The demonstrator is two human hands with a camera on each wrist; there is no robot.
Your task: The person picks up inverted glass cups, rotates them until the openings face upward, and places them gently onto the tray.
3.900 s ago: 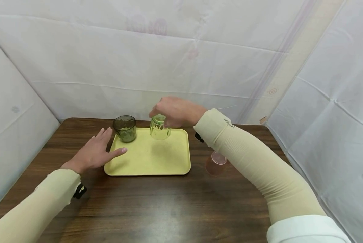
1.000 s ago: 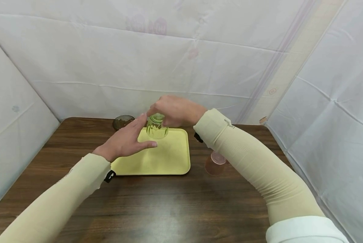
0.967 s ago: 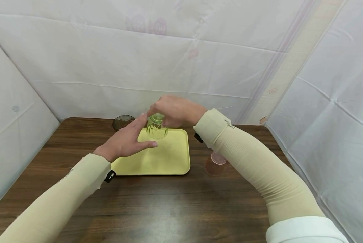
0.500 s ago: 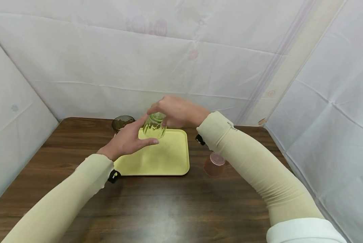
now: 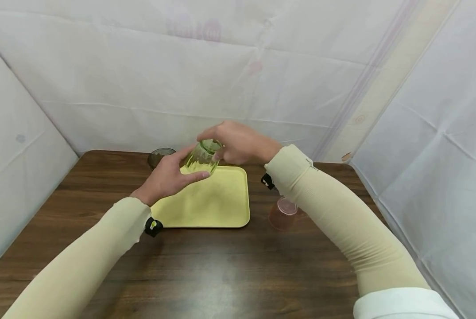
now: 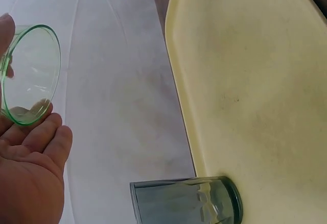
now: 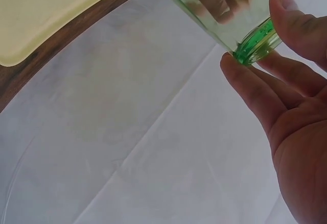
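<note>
A: From the head view, what has changed?

B: The green glass is tipped now, lifted over the yellow tray at about 12 o'clock. It was upright before. It is now held by the left hand too, and pinched by the right hand

A: And the left wrist view?

B: The glass rim is cupped by curled fingers. The dark glass is left standing on the tray at 6 o'clock

A: The right wrist view?

B: The glass base is pinched by fingertips, so a turn-over seems begun
</note>
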